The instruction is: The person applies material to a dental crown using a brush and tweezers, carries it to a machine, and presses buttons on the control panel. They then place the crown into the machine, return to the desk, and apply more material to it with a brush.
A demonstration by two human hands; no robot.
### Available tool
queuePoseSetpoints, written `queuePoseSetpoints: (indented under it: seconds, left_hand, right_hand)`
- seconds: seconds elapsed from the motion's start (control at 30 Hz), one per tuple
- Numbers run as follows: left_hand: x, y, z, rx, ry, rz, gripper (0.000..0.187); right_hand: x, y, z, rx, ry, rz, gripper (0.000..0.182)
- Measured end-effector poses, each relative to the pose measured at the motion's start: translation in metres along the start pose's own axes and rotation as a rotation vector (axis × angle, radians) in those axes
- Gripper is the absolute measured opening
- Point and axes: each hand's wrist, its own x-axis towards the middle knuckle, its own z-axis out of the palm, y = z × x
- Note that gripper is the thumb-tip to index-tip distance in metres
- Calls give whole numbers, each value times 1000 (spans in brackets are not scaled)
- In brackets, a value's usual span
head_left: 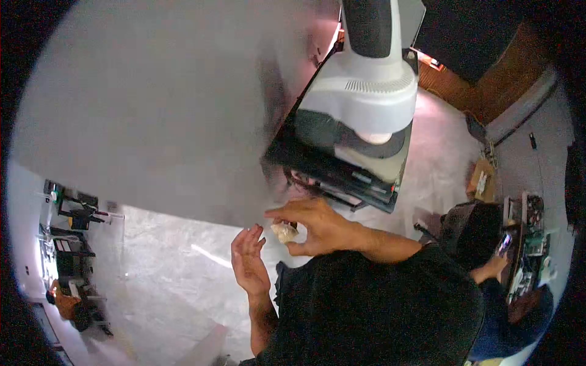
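Note:
My right hand (314, 224) reaches in from the right, its thumb and fingers curved around a small pale, yellowish, lumpy piece (283, 232). A dark brown spot shows beside the piece, and its exact kind is too blurred to name. Just left of it is my left hand (249, 259), raised with the palm turned toward the piece and fingers loosely apart. Nothing shows in the left hand, and a small gap separates it from the piece.
A large grey surface (152, 122) fills the upper left. Beyond my hands stands a white and dark grey machine (372, 91) on a black stand (305, 155). At the right, another person (513, 323) holds a lit phone (504, 244) near a cluttered bench. Another person (70, 305) sits far left.

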Motion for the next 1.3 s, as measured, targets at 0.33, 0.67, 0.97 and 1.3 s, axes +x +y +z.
queuePoseSetpoints:
  seconds: [0.33,0.67,0.97,1.3]
  left_hand:
    - [-6,-87,117,-13,-23,-118,65]
    - [3,-144,192,145,-184,-274,56]
    - [1,-233,342,214,-531,-352,44]
    - [16,-384,559,129,-315,-339,34]
  right_hand:
    - [-66,43,-106,74,-111,203,72]
    - [-127,86,-224,-46,166,268,59]
    - [-199,165,-399,-102,218,320,63]
    - [-302,248,-566,-195,293,260,68]
